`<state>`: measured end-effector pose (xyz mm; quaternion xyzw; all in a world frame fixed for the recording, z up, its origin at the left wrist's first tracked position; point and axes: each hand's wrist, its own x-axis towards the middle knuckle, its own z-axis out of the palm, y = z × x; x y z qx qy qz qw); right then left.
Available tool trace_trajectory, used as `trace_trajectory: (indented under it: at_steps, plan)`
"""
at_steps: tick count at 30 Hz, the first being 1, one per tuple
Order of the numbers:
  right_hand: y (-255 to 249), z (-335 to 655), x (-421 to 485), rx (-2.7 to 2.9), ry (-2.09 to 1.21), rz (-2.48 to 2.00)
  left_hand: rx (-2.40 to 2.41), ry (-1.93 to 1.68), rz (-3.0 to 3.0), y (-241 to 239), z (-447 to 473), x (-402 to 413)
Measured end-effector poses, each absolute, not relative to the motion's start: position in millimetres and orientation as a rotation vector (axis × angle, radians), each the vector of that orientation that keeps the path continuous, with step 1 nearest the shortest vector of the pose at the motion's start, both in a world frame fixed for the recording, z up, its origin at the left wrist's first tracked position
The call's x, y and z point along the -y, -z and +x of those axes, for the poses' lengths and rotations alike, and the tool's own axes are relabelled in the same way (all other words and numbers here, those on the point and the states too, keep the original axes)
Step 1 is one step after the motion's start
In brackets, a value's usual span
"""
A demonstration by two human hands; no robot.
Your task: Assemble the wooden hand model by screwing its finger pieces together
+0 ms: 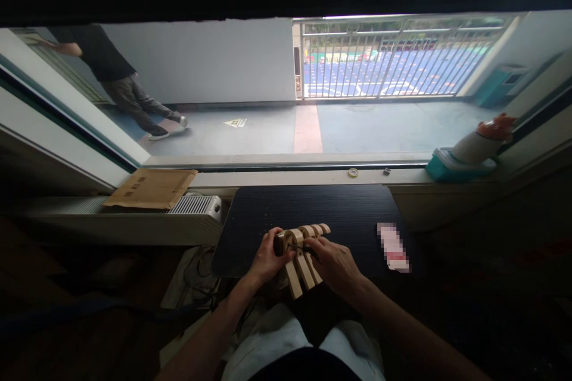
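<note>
A wooden assembly of several pale slats point(300, 253), fanned out like a rack, rests at the near edge of a small black table point(313, 208). My left hand point(267, 259) is closed around its left end, thumb on top. My right hand point(336, 263) grips it from the right, fingers pinched on something thin and dark near the middle that I cannot make out.
A blurred pink-white card point(392, 247) lies on the table's right side. A brown envelope point(152, 188) sits on a radiator to the left. A roll of tape point(353, 172) and a teal-based object point(465, 158) rest on the window sill. A person point(116, 71) stands outside at left.
</note>
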<state>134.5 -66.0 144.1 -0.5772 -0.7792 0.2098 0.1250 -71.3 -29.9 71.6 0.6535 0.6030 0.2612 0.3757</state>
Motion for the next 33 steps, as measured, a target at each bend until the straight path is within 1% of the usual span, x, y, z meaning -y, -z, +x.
trace_trajectory:
  at_steps: [3, 5, 9, 13, 16, 19, 22, 26, 29, 33]
  plan:
    - [-149, 133, 69, 2.522, -0.429, -1.538, -1.541, -0.679, 1.671, -72, -71, 30]
    - [-149, 133, 69, 2.510, -0.442, -1.535, -1.540, -0.681, 1.666, -73, -70, 30]
    - [-139, 133, 66, 2.195, -0.667, -1.623, -1.531, -0.687, 1.664, -75, -70, 30]
    - [-123, 136, 59, 1.815, -1.003, -1.706, -1.536, -0.682, 1.672, -74, -70, 31]
    - [-114, 138, 55, 1.677, -1.190, -1.702, -1.545, -0.685, 1.675, -73, -71, 31]
    - [-121, 138, 56, 1.742, -1.117, -1.748, -1.546, -0.694, 1.671, -71, -72, 31]
    - [-137, 136, 62, 2.014, -0.850, -1.753, -1.540, -0.693, 1.671, -71, -72, 31]
    - [-151, 135, 67, 2.455, -0.519, -1.592, -1.551, -0.691, 1.672, -71, -70, 31]
    - [-149, 136, 66, 2.452, -0.530, -1.588, -1.550, -0.685, 1.682, -71, -70, 32]
    - [-136, 136, 64, 2.101, -0.754, -1.692, -1.538, -0.689, 1.681, -71, -71, 32]
